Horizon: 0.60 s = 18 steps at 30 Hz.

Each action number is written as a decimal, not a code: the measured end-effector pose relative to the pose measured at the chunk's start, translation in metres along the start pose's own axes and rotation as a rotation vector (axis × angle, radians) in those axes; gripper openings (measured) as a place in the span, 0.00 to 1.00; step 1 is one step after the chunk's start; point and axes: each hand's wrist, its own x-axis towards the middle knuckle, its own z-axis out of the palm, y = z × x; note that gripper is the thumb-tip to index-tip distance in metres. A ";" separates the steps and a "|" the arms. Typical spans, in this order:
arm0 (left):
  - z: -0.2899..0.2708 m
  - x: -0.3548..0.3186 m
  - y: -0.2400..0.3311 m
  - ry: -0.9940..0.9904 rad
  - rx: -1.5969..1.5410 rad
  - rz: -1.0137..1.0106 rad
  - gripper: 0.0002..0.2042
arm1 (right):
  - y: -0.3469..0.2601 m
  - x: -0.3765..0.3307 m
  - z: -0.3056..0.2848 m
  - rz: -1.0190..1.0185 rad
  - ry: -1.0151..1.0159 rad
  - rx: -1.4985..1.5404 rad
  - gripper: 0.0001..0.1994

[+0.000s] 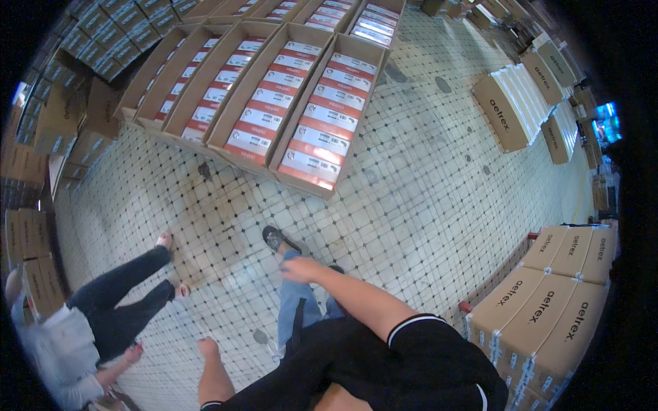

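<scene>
My left hand (208, 346) hangs at my side above the tiled floor, its fingers hidden from above. My right hand (300, 270) swings across in front of my jeans (298, 305); its fingers are smeared, so their pose is unclear. Neither hand touches any box. Ahead of me stand long open brown cartons (321, 182) side by side, packed with rows of white and orange shoe boxes (321, 140). The nearest carton's end lies well beyond my right hand. A dark patterned shoe (279, 240) on my foot is stepping on the tiles.
Another person (75, 335) in dark trousers walks at the left, holding something small and red. Sealed brown cartons (541, 308) are stacked at the right. Farther right stand cartons of white boxes (510, 109). Cartons (103, 41) pile up at the far left. Tiled floor (411, 198) lies between.
</scene>
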 end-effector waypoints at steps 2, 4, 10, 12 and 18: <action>0.015 -0.050 -0.042 -0.260 -0.522 -0.215 0.08 | 0.102 -0.101 0.066 0.308 0.159 0.241 0.16; 0.044 -0.122 -0.064 -0.304 -0.794 -0.178 0.06 | 0.200 -0.228 0.100 0.463 -0.118 -0.458 0.14; 0.066 -0.263 -0.073 -0.519 -0.615 0.108 0.14 | 0.271 -0.599 0.085 1.585 0.209 -0.234 0.17; 0.058 -0.278 -0.074 -0.629 -0.640 0.131 0.16 | 0.276 -0.619 0.066 1.430 0.098 -0.431 0.17; 0.030 -0.290 -0.099 -0.487 -0.819 0.054 0.18 | 0.254 -0.409 0.025 0.824 0.457 -0.381 0.10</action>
